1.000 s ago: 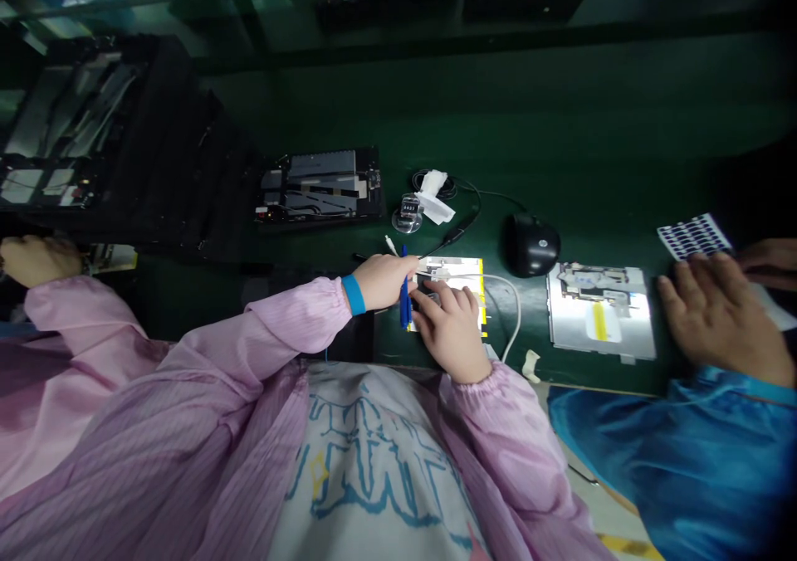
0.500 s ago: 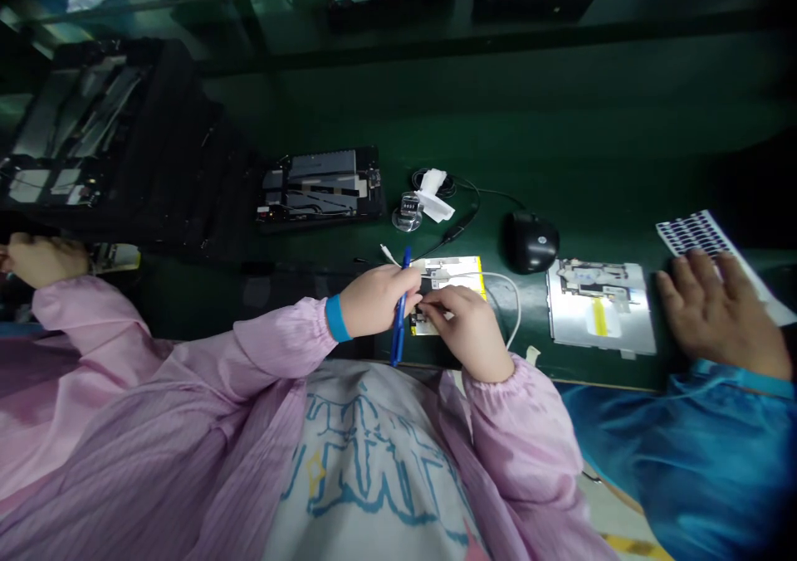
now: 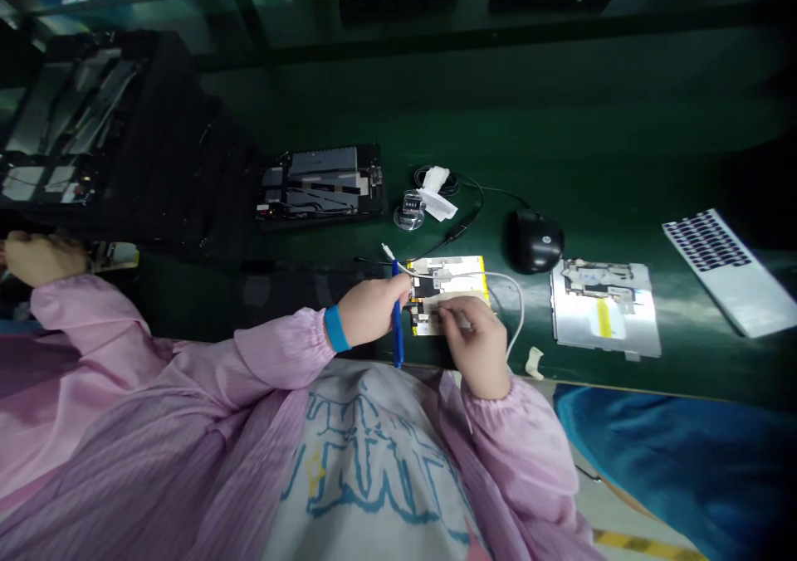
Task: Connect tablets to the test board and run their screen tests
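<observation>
My left hand point(image 3: 370, 310), with a blue wristband, is closed round a blue pen-shaped tool point(image 3: 397, 333) held upright at the table's near edge. Just to its right lies a small opened device point(image 3: 452, 275) with a yellow border, and a white cable point(image 3: 514, 308) runs to it. My right hand point(image 3: 479, 347) rests on the near part of the device, its fingers pinched on a pale strip point(image 3: 452, 305) there. The two hands nearly touch over the device.
A black mouse point(image 3: 535, 241), a silver metal plate point(image 3: 603, 308) and a sheet of dark stickers point(image 3: 722, 266) lie to the right. A larger opened device point(image 3: 320, 183) and a small counter point(image 3: 409, 211) sit behind. A co-worker's hand point(image 3: 37, 258) is far left, a blue sleeve point(image 3: 672, 453) at lower right.
The co-worker's hands on the right have left the sticker sheet and gone out of view. My hands drew slightly nearer to me, and the right fingers shifted onto the pale strip.
</observation>
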The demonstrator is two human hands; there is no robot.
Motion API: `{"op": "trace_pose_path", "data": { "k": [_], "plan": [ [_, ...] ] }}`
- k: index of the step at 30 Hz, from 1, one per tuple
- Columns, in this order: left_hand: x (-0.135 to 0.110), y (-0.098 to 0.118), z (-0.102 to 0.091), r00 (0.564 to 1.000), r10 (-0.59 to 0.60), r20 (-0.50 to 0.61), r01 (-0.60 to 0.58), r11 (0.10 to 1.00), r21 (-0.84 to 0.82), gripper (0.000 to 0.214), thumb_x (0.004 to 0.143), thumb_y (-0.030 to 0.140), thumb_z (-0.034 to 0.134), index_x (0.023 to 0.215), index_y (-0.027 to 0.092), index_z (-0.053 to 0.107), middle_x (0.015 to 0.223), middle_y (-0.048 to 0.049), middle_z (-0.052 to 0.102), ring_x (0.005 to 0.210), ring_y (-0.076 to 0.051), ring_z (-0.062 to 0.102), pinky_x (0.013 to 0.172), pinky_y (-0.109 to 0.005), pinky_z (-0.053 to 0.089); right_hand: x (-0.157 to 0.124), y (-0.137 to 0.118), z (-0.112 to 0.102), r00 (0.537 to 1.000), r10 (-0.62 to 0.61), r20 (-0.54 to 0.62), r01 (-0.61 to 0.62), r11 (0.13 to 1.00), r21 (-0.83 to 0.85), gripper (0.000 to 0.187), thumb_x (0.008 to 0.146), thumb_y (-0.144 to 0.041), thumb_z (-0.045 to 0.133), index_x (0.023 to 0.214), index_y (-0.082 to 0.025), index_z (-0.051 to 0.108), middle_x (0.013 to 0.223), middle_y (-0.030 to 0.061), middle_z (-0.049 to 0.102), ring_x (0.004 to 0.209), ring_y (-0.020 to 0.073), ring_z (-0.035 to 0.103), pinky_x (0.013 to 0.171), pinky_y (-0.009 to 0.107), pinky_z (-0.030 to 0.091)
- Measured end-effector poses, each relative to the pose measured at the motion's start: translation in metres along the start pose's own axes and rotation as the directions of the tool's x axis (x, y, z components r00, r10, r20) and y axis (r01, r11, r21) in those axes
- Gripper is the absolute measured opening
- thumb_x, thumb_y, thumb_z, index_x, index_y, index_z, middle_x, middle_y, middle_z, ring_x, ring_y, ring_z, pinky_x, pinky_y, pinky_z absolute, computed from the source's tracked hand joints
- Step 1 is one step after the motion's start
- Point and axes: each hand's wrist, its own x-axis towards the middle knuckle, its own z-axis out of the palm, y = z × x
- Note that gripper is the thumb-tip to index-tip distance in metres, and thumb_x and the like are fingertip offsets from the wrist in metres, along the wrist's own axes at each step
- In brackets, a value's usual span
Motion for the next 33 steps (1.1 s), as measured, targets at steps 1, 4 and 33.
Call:
{"op": "trace_pose_path", "data": {
  "k": [1,4,33],
  "plan": [
    [0.000,-0.001,0.002,1.000,-0.010,0.006,0.009,0.999,0.038,0.008,0.082,0.013,0.046,0.079,0.020,0.046,0.064,0.0001,0.056,0.059,-0.016,0.057,0.056,-0.026,0.037,-0.002,0.002,0.003,0.998,-0.064,0.008,0.064,0.996,-0.057,0.015,0.089,-0.024,0.052,0.087,-0.019,0.066,0.088,0.0083,0.069,0.086,0.0212,0.064,0.081,0.040,0.052],
    [0.003,-0.001,0.007,0.999,-0.040,0.034,0.036,0.993,0.110,0.008,0.082,0.012,0.047,0.081,0.020,0.048,0.065,-0.0011,0.059,0.061,-0.018,0.060,0.055,-0.027,0.039,-0.009,0.010,0.009,0.980,-0.194,0.050,0.199,0.967,-0.156,0.020,0.089,-0.019,0.049,0.099,-0.019,0.066,0.099,0.0106,0.067,0.095,0.0228,0.062,0.085,0.043,0.052],
    [0.013,0.007,0.009,0.988,-0.115,0.099,0.085,0.962,0.260,0.010,0.083,0.013,0.046,0.089,0.018,0.051,0.075,-0.0057,0.067,0.070,-0.022,0.067,0.058,-0.029,0.046,-0.015,0.003,0.017,0.961,-0.201,0.189,0.264,0.869,-0.418,0.038,0.085,-0.011,0.042,0.117,-0.017,0.061,0.110,0.0136,0.059,0.104,0.0278,0.047,0.085,0.044,0.043]
  ]
}}
